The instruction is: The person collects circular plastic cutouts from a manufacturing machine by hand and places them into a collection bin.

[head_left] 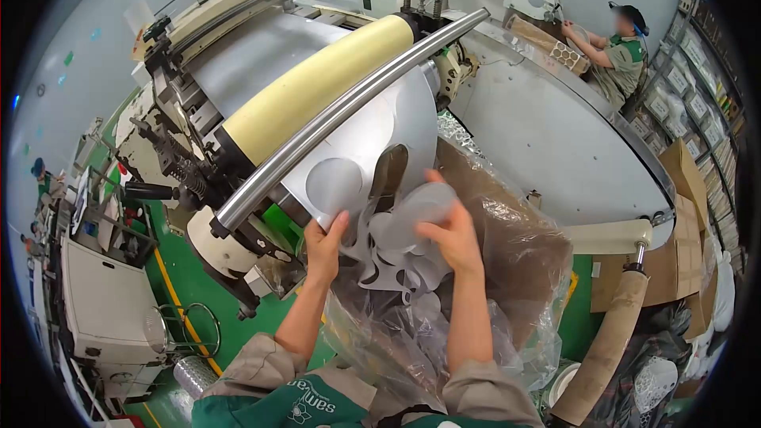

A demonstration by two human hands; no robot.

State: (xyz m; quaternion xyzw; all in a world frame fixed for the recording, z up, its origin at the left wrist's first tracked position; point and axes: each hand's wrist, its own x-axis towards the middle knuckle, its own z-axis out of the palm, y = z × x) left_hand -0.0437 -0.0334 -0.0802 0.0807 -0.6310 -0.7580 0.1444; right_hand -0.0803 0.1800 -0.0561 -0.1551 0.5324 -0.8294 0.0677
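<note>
My left hand (323, 247) pinches the lower edge of a round grey disc (333, 184), which lies in front of the pale sheet. My right hand (457, 238), slightly blurred, is closed on another grey disc (424, 204) with its thumb on the near side. From the machine, the silvery sheet (349, 143) hangs down between my hands, with a large dark oval opening (389, 173) in it. Below it, curled strips and cut pieces (404, 273) of the same material gather in a clear plastic bag (507, 293).
A steel bar (357, 119) and a yellow roller (317, 75) cross the machine above my hands. To the right stands a large grey panel (555, 135), with a cardboard-covered roll (602, 349) below. Another person (622, 55) works at the far right. A white cabinet (111, 293) stands left.
</note>
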